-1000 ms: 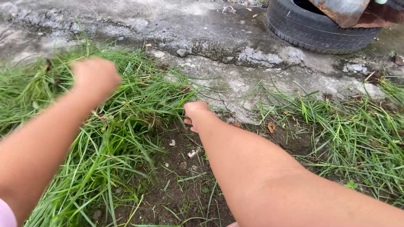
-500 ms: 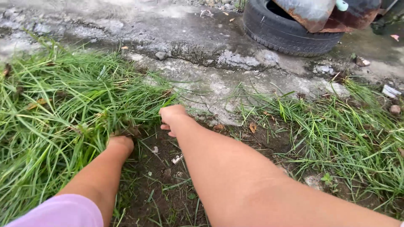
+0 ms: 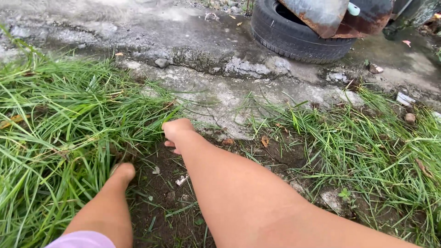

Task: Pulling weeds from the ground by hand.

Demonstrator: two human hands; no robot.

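Green grass, left: a thick clump of long grass (image 3: pixel 59 124) is seen at the edge of a patch of bare soil (image 3: pixel 170 197); its base is where both hands are placed.
Left hand: the left hand (image 3: pixel 123 171) has been brought down from mid-air, where it was raised and blurred a second ago, and is now pushed low into the foot of the clump. Its fingers are buried among the blades, so whether they are closed on stems cannot be told.
Right hand: the right hand (image 3: pixel 177 131) is held curled into a loose fist at the upper edge of the soil, just beside the clump, much where it was a second ago; only the knuckles are shown, and what, if anything, is pinched underneath is hidden.
Change in view: the camera has been shifted rightward, so that the tyre (image 3: pixel 294 34) and the rusty metal sheet (image 3: pixel 321 14) resting in it are now seen nearer the middle of the top edge.
Meaning for the work: a fresh hold at root level is judged to be being taken by the left hand.
Ground beyond: cracked wet concrete (image 3: pixel 220 87) is seen past the grass, and more grass (image 3: pixel 376 151) lies to the right, well apart from both hands.
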